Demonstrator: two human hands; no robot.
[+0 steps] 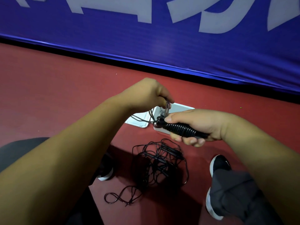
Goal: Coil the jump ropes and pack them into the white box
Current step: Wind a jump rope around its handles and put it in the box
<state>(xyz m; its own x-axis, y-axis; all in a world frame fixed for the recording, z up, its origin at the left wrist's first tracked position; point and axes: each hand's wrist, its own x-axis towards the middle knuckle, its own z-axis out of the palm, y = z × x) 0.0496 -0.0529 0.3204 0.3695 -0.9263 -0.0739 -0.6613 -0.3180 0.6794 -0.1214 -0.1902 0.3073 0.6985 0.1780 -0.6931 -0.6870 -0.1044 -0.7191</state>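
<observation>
Right hand [199, 125] grip clamped on one coiled jump rope [180, 129], left hand [146, 95] pinching its loops [168, 106]. One tangled pile [155, 164] nearer, one white box [181, 108] beyond, open floor [48, 95] left.

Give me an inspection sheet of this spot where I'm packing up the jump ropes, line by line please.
Surface: red floor, smooth, in shadow near the person.
Job's things: white box on the floor, partly hidden by the hands; flat white piece, likely its lid, beside it; jump rope wound into a tight black bundle; tangled pile of ropes loose on the floor between the feet.
Clutter: nothing seen.
Hands: left hand pinches thin rope loops above the box; right hand grips the wound bundle.
Cables: nothing seen besides the ropes.
Surroundings: blue banner with white lettering along the floor's far edge; black shoes with white soles.
</observation>
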